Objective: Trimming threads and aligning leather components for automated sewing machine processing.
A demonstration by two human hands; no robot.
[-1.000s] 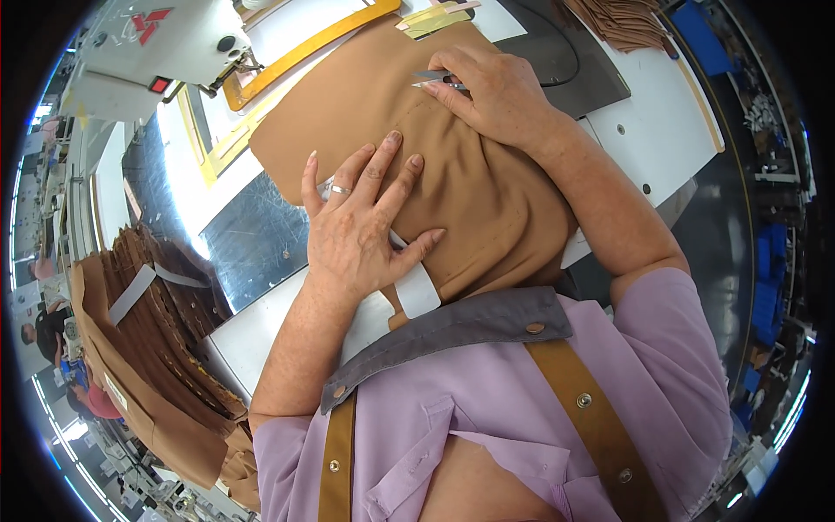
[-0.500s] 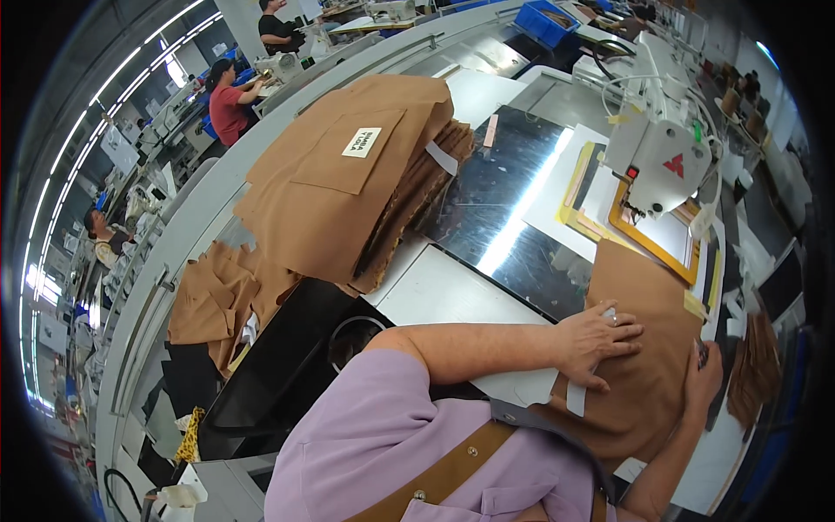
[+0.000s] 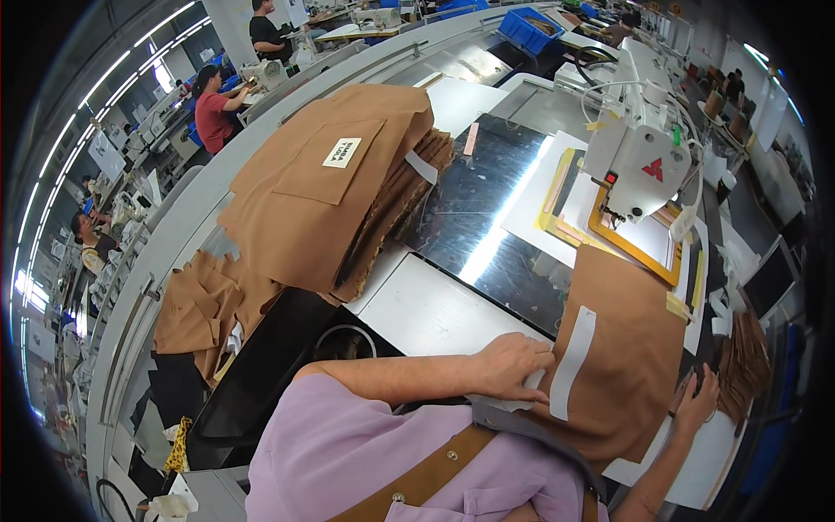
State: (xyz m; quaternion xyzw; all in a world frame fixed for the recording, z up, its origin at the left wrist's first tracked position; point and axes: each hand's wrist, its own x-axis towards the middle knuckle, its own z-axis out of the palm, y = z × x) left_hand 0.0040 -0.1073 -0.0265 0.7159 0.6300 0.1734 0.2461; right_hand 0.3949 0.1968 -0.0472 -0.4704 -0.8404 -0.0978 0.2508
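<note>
My left hand point(image 3: 513, 365) is closed on a white strip point(image 3: 532, 383) at the left edge of a brown fabric piece point(image 3: 622, 339), with its fingers curled. A second white strip point(image 3: 574, 361) lies on the fabric just right of it. My right hand point(image 3: 696, 400) is at the fabric's right edge, closed around the small dark snips point(image 3: 687, 383), partly hidden by the fingers. The fabric reaches up toward the sewing machine head point(image 3: 644, 174) and its orange frame point(image 3: 596, 226).
A steel plate point(image 3: 452, 226) lies left of the machine. A thick brown fabric stack point(image 3: 304, 217) with a label sits farther left, beside crumpled brown pieces point(image 3: 191, 304). Blue bin point(image 3: 522, 30) stands behind. Co-workers point(image 3: 213, 113) work across the rail. More brown pieces point(image 3: 744, 365) are at right.
The view has swung toward the left side of the workstation. My left hand has gone from lying spread on the fabric to gripping at its left edge, uncovering a white strip on it.
</note>
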